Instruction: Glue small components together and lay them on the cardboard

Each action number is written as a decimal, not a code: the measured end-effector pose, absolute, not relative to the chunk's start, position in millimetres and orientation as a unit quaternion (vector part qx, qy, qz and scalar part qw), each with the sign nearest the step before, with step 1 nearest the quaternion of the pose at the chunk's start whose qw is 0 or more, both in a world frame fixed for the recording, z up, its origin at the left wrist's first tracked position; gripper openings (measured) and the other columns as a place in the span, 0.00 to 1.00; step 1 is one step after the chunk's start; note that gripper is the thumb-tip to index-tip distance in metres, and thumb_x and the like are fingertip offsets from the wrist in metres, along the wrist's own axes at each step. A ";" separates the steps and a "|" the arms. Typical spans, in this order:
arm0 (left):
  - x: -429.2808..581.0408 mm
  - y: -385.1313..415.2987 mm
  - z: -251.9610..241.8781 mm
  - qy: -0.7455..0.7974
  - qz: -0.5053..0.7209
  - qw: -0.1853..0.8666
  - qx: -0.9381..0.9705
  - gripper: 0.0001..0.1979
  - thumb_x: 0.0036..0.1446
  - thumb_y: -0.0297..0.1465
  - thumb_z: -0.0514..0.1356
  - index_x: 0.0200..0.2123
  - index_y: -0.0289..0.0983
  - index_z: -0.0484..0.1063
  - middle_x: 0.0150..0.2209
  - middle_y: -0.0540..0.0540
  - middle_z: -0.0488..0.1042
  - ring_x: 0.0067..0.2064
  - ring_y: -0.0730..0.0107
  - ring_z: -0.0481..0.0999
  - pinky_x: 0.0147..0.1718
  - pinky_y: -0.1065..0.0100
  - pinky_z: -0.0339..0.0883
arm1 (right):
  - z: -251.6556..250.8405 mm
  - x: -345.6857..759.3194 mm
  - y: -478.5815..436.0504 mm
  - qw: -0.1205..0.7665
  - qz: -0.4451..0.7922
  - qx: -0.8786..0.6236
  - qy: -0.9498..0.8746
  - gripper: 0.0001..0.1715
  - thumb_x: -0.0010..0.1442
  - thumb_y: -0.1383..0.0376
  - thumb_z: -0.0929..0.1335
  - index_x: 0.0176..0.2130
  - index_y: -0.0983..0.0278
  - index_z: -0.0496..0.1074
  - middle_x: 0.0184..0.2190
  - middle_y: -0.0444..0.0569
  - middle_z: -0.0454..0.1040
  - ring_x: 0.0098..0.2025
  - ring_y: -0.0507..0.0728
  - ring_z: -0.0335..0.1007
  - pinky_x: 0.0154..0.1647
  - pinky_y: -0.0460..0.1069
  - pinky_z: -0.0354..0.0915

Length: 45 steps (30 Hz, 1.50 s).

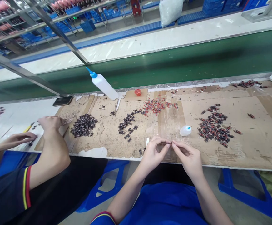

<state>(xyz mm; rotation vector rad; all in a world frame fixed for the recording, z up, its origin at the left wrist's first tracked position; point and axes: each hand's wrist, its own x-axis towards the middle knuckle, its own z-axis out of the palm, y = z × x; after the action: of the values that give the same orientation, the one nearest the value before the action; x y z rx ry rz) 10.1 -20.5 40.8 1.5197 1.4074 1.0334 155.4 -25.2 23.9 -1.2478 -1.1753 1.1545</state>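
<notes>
My left hand and my right hand meet at the table's near side, each closed in a pinch on a small dark part. Fingertips cover most of this part, so its exact kind is unclear. Just beyond my right hand lies a small white squeeze bottle with a blue tip. To the right is a heap of small black-and-red parts. Further back, red pieces with metal ends are strewn, and loose black pieces trail off to their left.
Cardboard covers the tabletop. A large white bottle, a red cap and a phone lie toward the back. At left, a co-worker's hands are beside a black pile. A green belt runs behind.
</notes>
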 end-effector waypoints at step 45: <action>-37.0 -4.4 23.4 0.533 0.326 0.172 0.762 0.12 0.66 0.27 0.51 0.44 0.40 0.74 0.42 0.44 0.76 0.47 0.62 0.72 0.47 0.60 0.69 | 4.0 192.0 15.7 0.432 0.196 -0.622 -0.623 0.19 0.55 0.49 0.69 0.38 0.61 0.73 0.36 0.53 0.76 0.40 0.62 0.70 0.42 0.57 0.68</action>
<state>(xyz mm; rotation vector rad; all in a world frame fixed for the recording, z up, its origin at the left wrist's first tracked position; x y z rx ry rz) -37.0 -4.4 23.4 2.1627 1.5122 0.9243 192.0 15.7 4.0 -1.5503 -1.5539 0.4881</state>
